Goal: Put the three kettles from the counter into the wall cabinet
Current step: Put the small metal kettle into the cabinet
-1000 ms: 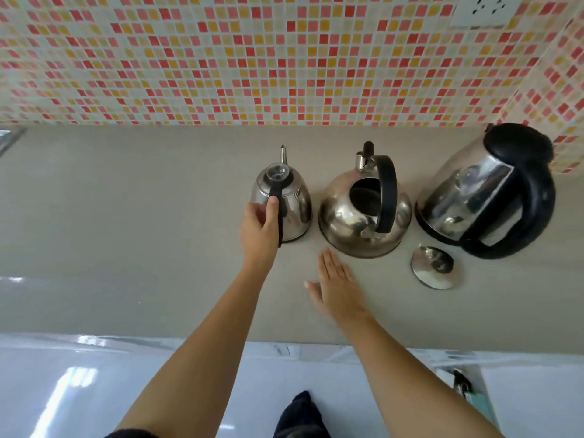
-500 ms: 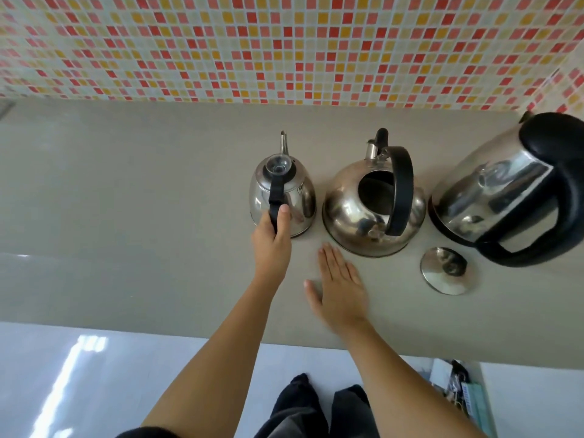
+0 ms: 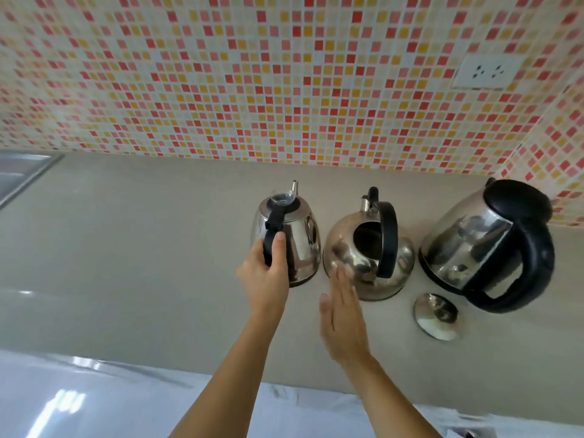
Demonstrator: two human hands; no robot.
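Three steel kettles stand in a row on the grey counter (image 3: 126,248). My left hand (image 3: 265,276) is closed around the black handle of the small kettle (image 3: 297,235) on the left, which has a glass knob and a thin spout. The round whistling kettle (image 3: 357,257) in the middle has no lid on and its black handle is upright. My right hand (image 3: 343,314) hovers open and flat just in front of it. The tall electric kettle (image 3: 474,245) with a black lid and handle stands at the right. The wall cabinet is out of view.
A loose steel lid (image 3: 436,316) lies on the counter in front of the electric kettle. The mosaic tile wall (image 3: 252,90) runs behind, with a white socket (image 3: 486,72) at upper right. A metal sink edge (image 3: 22,175) shows at far left.
My left hand has closed more fully around the small kettle's handle. My right hand has lifted off the counter toward the round kettle. The camera has tilted upward.
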